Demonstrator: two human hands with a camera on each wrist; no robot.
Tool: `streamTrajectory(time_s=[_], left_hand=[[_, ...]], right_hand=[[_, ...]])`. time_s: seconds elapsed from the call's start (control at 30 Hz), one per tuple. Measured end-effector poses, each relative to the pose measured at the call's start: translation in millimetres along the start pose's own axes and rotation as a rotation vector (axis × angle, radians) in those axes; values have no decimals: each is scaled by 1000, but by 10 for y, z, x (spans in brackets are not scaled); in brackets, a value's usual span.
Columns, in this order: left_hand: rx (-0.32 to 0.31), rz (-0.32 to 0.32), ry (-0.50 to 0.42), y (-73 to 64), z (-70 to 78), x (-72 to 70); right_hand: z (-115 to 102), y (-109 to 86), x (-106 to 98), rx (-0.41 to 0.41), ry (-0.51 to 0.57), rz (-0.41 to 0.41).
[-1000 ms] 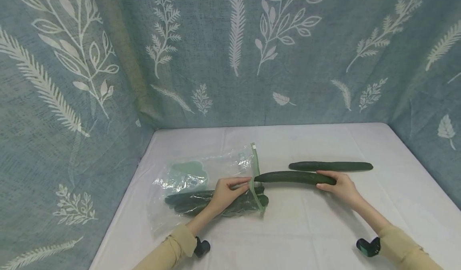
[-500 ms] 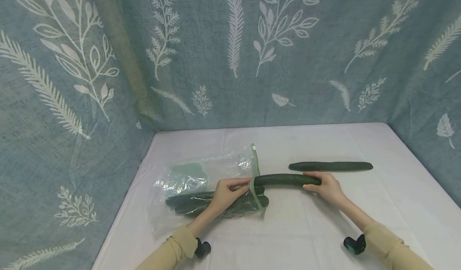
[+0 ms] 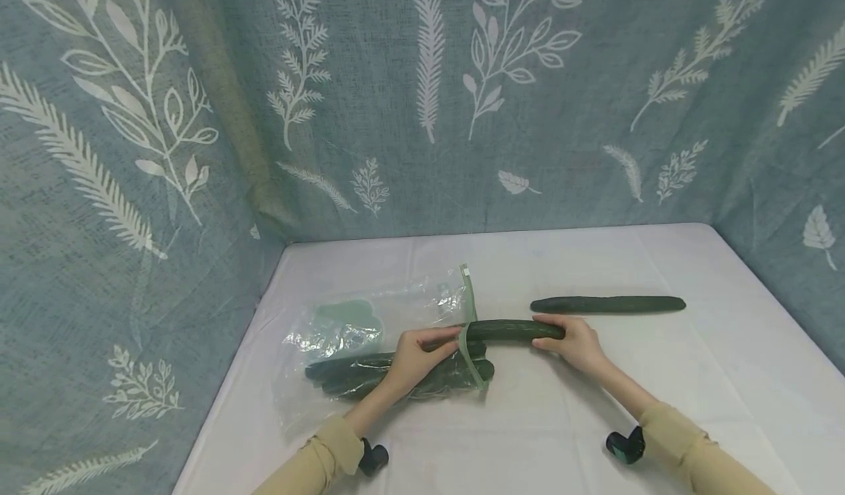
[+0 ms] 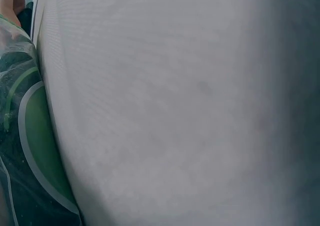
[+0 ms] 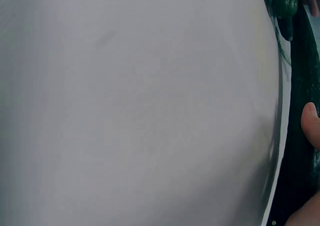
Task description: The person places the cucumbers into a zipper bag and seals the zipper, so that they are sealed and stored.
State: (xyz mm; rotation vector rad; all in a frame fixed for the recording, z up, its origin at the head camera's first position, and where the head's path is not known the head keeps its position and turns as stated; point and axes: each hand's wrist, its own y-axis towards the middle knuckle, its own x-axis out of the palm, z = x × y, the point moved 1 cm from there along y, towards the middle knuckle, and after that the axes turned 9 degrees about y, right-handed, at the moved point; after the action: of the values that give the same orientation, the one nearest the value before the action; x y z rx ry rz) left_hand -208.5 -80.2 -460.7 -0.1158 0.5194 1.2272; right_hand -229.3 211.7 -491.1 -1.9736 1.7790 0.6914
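Observation:
My right hand (image 3: pixel 573 346) grips the right end of a long dark green cucumber (image 3: pixel 505 330), thumb along its near side. The cucumber's left end lies within the mouth of a clear zip bag (image 3: pixel 416 304), and part of it is hidden by the bag edge and my other hand. At the bag's green-edged mouth, my left hand (image 3: pixel 419 359) pinches the rim between thumb and fingers. Several cucumbers (image 3: pixel 350 370) lie inside the bag, partly covered by my left forearm. In the right wrist view, my thumb (image 5: pixel 312 126) presses against the held cucumber (image 5: pixel 302 75).
Another cucumber (image 3: pixel 607 304) lies on the white table (image 3: pixel 528 422), behind and to the right of my right hand. A blue-green curtain (image 3: pixel 383 114) with white leaf prints hangs around the back and sides of the table.
My right hand has moved left, sliding the cucumber further into the bag's mouth. My left hand has stayed at the rim, and the cucumber on the table has not moved.

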Motion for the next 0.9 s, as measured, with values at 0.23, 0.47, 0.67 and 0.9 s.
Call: streamTrajectory(time_s=[0.23,0.47,0.67,0.9], left_hand=[[7,6,-11,-14,-6,6],[1,9,1,-16,7,6],[3,13,11,-19,31,-2],[7,14,14,-17,42,-8]], right_hand=[[-71,44,158,-55,7,6],[-171,100,304,-47,38,3],[-257,153,446,-34,47,10],[-389,209,602,-43,70,8]])
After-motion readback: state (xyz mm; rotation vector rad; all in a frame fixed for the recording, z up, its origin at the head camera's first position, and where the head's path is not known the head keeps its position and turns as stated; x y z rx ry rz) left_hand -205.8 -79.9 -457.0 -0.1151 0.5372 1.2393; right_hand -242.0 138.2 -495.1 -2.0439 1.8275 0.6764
